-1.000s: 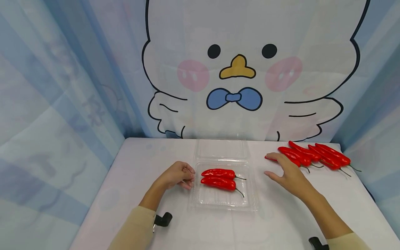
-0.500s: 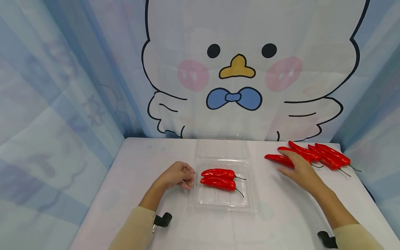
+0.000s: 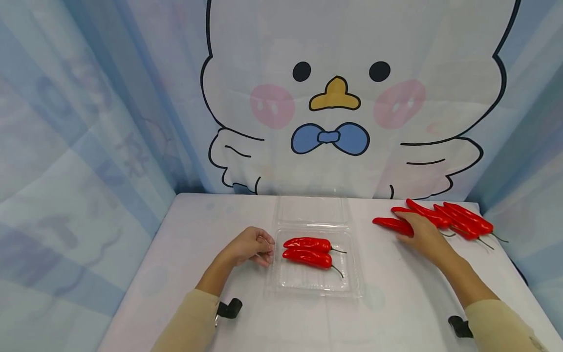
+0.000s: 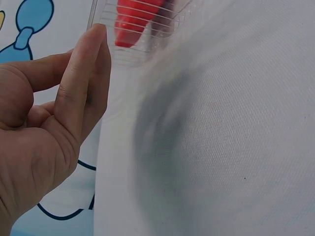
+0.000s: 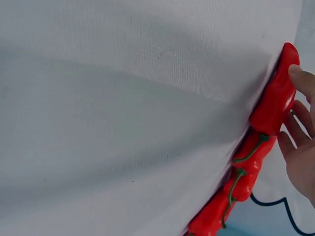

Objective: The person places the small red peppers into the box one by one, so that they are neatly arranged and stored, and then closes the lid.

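A clear plastic clamshell box (image 3: 314,286) lies on the table with its lid laid back. Inside it, two red peppers (image 3: 307,258) rest side by side, stems to the right. At the box's left edge my left hand (image 3: 249,247) pinches the rim; the left wrist view has those fingertips (image 4: 96,37) against the plastic. Over at the right, my right hand (image 3: 420,237) grips the nearest red pepper (image 3: 391,224) of a group. In the right wrist view the thumb presses one side of that pepper (image 5: 273,101), with the fingers on its far side.
Several more red peppers (image 3: 464,222) lie together at the table's back right corner, close beside the right hand. A cartoon-printed cloth (image 3: 334,171) hangs behind the white table (image 3: 198,215), and curtains flank both sides.
My right hand has moved rightward to the nearest pepper, and its thumb and fingers have closed round it. The left hand, the box and the peppers inside stay in place.
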`<state>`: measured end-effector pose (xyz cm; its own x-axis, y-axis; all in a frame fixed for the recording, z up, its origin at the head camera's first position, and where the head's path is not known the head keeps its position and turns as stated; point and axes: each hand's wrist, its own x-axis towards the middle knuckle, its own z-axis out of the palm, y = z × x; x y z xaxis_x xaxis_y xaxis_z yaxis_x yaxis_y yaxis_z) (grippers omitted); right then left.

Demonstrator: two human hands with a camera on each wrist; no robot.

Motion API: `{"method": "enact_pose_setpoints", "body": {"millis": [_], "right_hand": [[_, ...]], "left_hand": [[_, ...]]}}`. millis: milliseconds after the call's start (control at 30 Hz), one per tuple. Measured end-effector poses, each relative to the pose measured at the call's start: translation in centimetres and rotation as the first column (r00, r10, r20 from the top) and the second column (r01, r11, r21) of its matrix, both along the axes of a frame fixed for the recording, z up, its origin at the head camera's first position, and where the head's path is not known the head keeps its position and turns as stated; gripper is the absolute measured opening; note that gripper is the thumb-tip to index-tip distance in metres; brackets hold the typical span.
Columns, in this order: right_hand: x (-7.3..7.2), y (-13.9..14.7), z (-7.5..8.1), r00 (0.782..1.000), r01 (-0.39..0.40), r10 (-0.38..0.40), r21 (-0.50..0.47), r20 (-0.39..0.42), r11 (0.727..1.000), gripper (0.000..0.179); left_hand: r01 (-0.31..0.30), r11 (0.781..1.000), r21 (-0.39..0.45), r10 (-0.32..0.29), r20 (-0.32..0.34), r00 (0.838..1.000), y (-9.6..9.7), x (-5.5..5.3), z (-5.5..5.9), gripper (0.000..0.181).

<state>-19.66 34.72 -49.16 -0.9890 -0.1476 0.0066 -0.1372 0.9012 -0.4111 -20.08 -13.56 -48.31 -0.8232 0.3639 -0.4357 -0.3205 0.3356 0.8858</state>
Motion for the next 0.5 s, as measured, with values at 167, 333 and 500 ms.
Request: {"method": "enact_pose_setpoints", "body": {"millis": [167,333,500], "right_hand": [[-0.25,0.03,-0.21,1.000,0.009,-0.009,0.031,0.010,0.999,0.082],[-0.42,0.00,-0.52,1.000,0.000,0.001,0.059,-0.009,0.998,0.079],[-0.44,-0.09,-0.83,1.000,-0.009,0.010,0.081,-0.021,0.997,0.073]], "left_hand": [[0.003,1.000,0.011,-0.003,0.006,1.000,-0.06,-0.03,-0.05,0.015],[0.014,1.000,0.026,-0.014,0.001,1.000,-0.18,-0.10,-0.22,0.015],[0.017,0.999,0.031,-0.017,-0.001,1.000,-0.19,-0.07,-0.30,0.015]]}}
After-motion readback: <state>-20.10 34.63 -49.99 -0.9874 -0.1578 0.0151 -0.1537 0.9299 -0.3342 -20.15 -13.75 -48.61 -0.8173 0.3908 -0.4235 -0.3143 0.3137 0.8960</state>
